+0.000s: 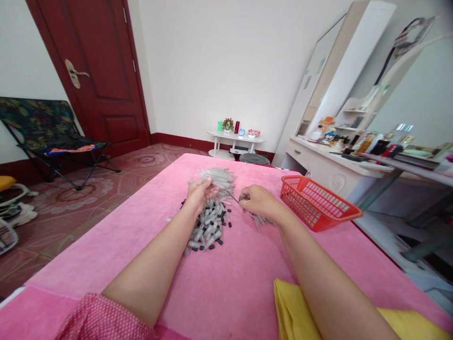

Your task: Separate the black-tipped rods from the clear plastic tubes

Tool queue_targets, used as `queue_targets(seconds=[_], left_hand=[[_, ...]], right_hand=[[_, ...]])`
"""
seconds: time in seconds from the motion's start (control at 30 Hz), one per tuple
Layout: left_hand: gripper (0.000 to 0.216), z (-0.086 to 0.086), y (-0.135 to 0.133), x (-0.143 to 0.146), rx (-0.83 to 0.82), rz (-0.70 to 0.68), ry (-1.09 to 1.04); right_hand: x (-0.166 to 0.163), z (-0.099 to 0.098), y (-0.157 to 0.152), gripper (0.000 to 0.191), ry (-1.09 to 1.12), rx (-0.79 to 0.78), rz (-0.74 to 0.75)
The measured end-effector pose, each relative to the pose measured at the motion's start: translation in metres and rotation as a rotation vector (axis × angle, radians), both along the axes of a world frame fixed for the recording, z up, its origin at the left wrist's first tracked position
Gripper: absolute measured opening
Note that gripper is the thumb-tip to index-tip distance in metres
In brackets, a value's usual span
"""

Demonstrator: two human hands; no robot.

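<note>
Chair (38, 127) and red door (88, 56) stood at our far left, past the pink table (141, 222). On it our left forearm reached forward from a dotted sleeve (106, 318). Our left hand (200, 194) hung at the left of the pile (208, 226), its thumb and fingers curled close together; whether they pinched anything, we could not tell. The pile was a loose jumble of short pale pieces and black ones, lying in front of us at the middle of the table, with a few black bits apart at its right edge. Just beyond it we saw long pale tubes (217, 174) heaped, mostly lengthwise across. Behind the table stood a white stand (230, 136). A thin dark rod (232, 196) slanted from near the tubes into our right hand (254, 200), which gripped its end in bent fingers. Under that hand lay grey slivers (262, 221). Nearer us, our right forearm crossed a yellow cloth (290, 307). Farther right stood a red basket (314, 203), then a dresser (325, 170) crowded with bottles.
</note>
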State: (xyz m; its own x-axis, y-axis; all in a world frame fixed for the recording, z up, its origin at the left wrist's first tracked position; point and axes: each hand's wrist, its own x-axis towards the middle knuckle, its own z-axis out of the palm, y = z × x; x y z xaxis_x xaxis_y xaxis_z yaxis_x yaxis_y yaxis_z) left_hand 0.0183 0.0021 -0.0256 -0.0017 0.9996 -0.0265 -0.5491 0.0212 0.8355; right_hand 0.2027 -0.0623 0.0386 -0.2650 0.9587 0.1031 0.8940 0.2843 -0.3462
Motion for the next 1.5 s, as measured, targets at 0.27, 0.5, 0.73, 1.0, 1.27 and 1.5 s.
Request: queue_targets(seconds=[0.27, 0.5, 0.73, 1.0, 1.27, 1.5], left_hand=[[0.013, 0.004, -0.007, 0.007, 0.008, -0.157, 0.026], [0.009, 0.01, 0.0, 0.004, -0.123, -0.081, -0.377], [0.014, 0.007, 0.011, -0.011, -0.21, 0.084, -0.613], [0.013, 0.005, 0.012, -0.01, -0.192, 0.085, -0.634], [0.01, 0.003, 0.012, -0.009, -0.197, 0.095, -0.591], [0.009, 0.004, 0.01, -0.007, -0.19, 0.099, -0.56]], right_hand=[[-0.003, -0.001, 0.004, 0.012, 0.168, 0.183, -0.002], [-0.005, -0.007, 0.01, 0.029, 0.692, 0.568, -0.098], [-0.008, -0.052, 0.024, 0.011, 0.349, 0.286, -0.059], [-0.022, -0.08, 0.02, 0.02, 0.008, 0.307, -0.004], [-0.022, -0.082, 0.022, 0.017, 0.012, 0.277, -0.027], [-0.024, -0.077, 0.017, 0.015, -0.034, 0.275, -0.001]])
